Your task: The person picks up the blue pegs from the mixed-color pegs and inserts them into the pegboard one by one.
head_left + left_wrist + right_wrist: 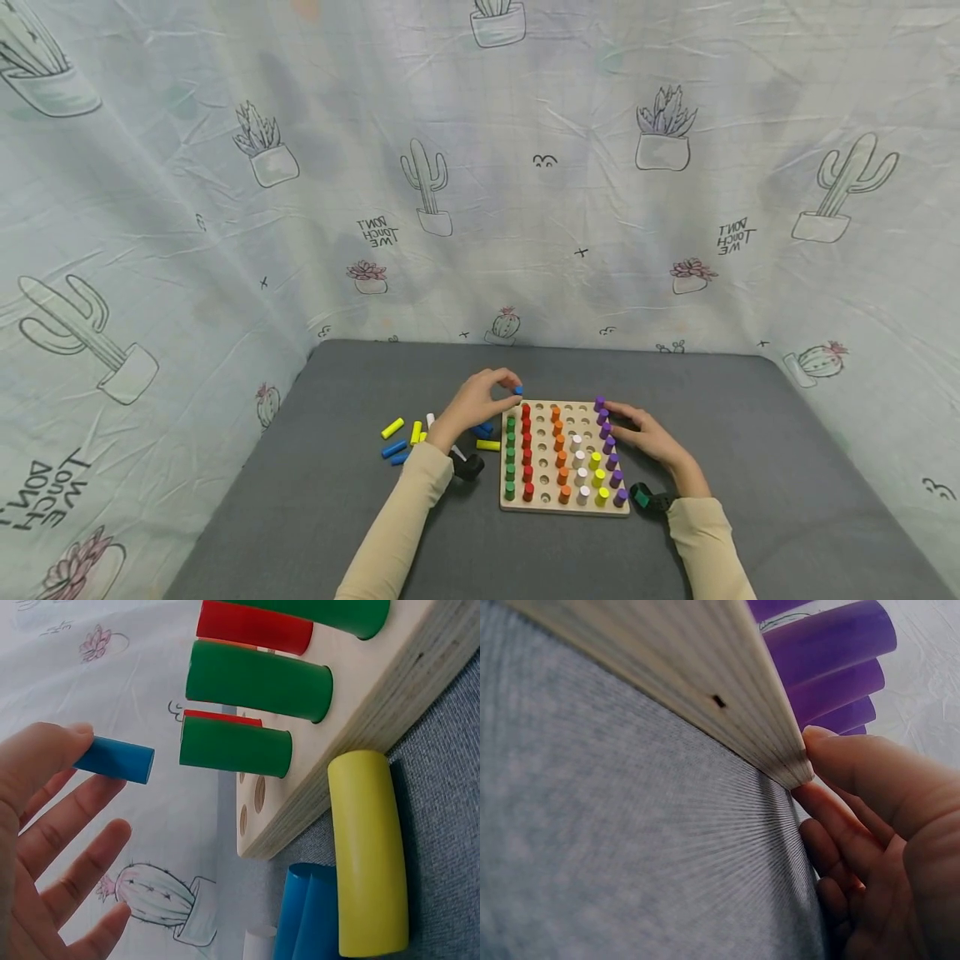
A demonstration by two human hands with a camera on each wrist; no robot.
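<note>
A wooden pegboard [566, 511] lies on the grey table with columns of green, red, orange, white, yellow and purple pegs standing in it. My left hand [478, 402] pinches a blue peg [116, 760] between thumb and index finger, above the board's far left corner; the other fingers are spread. In the left wrist view the peg is apart from the nearest green peg [235, 745]. At the board's right side my right hand [651, 439] holds the edge near the far corner, thumb and index finger [840, 825] against the wood, beside the purple pegs [832, 645].
Left of the board lie loose pegs: a yellow peg [392, 428], a blue peg [393, 448], a white peg [431, 420] and several others. Another yellow peg [488, 446] lies close to the board's left edge. A patterned curtain [480, 208] hangs behind the table [315, 500].
</note>
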